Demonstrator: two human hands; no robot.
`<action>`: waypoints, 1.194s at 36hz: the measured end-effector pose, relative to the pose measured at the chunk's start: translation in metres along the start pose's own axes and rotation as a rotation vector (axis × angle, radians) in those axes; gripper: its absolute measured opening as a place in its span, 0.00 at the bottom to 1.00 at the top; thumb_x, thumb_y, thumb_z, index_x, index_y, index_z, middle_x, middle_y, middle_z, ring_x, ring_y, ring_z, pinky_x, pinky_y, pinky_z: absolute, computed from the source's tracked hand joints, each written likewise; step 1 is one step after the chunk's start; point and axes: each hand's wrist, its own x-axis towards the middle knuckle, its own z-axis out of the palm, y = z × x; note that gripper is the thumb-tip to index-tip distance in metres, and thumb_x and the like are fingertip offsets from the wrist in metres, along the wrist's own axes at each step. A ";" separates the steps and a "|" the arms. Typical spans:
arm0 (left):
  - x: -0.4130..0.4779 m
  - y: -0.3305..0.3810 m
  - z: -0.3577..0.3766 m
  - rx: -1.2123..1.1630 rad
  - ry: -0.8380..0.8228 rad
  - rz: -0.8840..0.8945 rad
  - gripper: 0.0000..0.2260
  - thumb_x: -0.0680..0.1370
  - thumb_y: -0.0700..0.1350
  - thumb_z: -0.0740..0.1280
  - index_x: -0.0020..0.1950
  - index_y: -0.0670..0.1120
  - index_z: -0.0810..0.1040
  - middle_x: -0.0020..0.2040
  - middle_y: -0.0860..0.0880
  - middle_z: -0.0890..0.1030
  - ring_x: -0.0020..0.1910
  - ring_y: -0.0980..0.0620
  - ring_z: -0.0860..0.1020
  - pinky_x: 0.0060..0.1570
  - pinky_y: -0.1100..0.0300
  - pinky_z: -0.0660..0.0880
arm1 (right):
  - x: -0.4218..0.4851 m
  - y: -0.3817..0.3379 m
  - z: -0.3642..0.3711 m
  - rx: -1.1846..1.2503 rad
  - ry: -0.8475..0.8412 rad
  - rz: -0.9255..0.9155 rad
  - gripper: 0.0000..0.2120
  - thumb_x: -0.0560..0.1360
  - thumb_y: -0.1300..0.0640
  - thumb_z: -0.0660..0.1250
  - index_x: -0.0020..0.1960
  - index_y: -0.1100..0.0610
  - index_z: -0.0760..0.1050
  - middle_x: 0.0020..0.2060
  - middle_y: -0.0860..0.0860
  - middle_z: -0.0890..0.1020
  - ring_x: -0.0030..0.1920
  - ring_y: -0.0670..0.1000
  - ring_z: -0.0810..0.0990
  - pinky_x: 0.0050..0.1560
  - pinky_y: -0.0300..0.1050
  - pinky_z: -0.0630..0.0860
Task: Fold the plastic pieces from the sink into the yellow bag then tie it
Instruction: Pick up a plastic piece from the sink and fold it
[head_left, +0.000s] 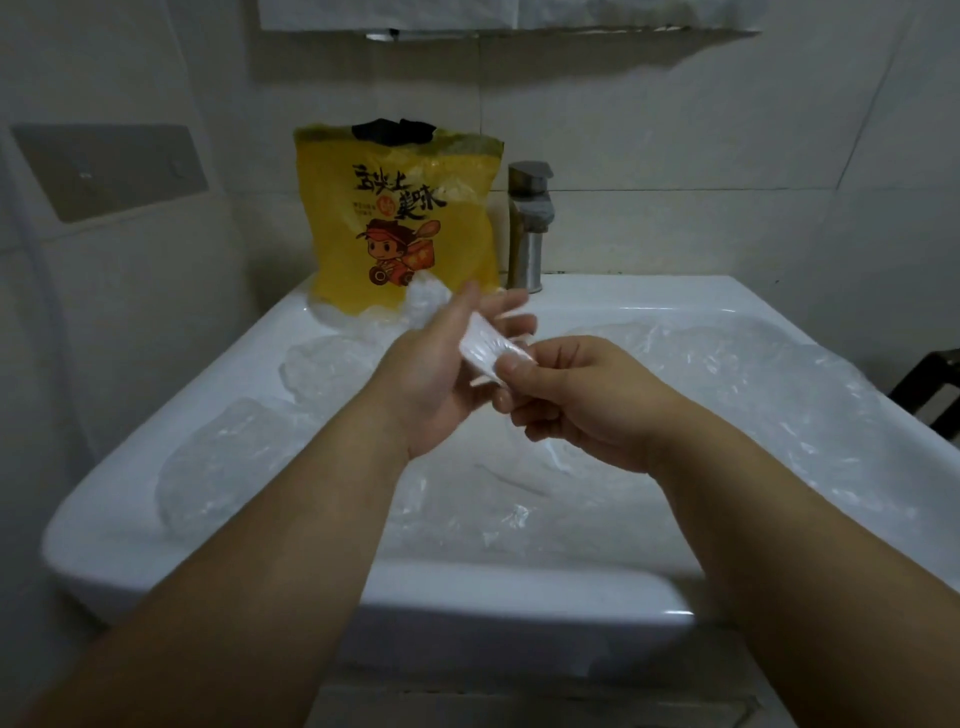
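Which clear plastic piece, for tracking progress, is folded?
The small clear plastic piece the right hand pinches against the left hand; the others lie loose in the white sink.

We see a yellow plastic bag (397, 218) printed with black characters and a red cartoon figure, clear crinkled plastic pieces (753, 395), a white ceramic sink (519, 592).

Dim, soft light; wide-angle bending at edges; blurred fingers (498, 306).
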 end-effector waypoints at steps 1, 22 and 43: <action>0.000 0.002 -0.001 -0.022 0.032 0.025 0.19 0.83 0.55 0.53 0.53 0.48 0.81 0.46 0.50 0.82 0.42 0.56 0.82 0.43 0.60 0.78 | 0.000 -0.001 -0.001 -0.002 0.009 0.011 0.09 0.79 0.59 0.63 0.43 0.61 0.78 0.32 0.52 0.80 0.31 0.46 0.75 0.34 0.38 0.73; -0.008 -0.001 -0.015 0.330 0.066 0.099 0.05 0.79 0.41 0.65 0.46 0.43 0.80 0.35 0.49 0.84 0.34 0.58 0.81 0.34 0.67 0.78 | -0.003 -0.010 -0.033 0.144 0.281 -0.005 0.06 0.75 0.68 0.66 0.44 0.61 0.81 0.30 0.53 0.79 0.31 0.47 0.77 0.32 0.38 0.77; -0.014 0.008 -0.012 0.068 -0.046 0.079 0.11 0.78 0.31 0.58 0.42 0.40 0.78 0.31 0.45 0.82 0.28 0.56 0.79 0.30 0.67 0.78 | -0.007 -0.012 -0.036 0.195 0.212 -0.133 0.17 0.74 0.74 0.60 0.33 0.61 0.82 0.26 0.56 0.78 0.30 0.52 0.76 0.32 0.42 0.78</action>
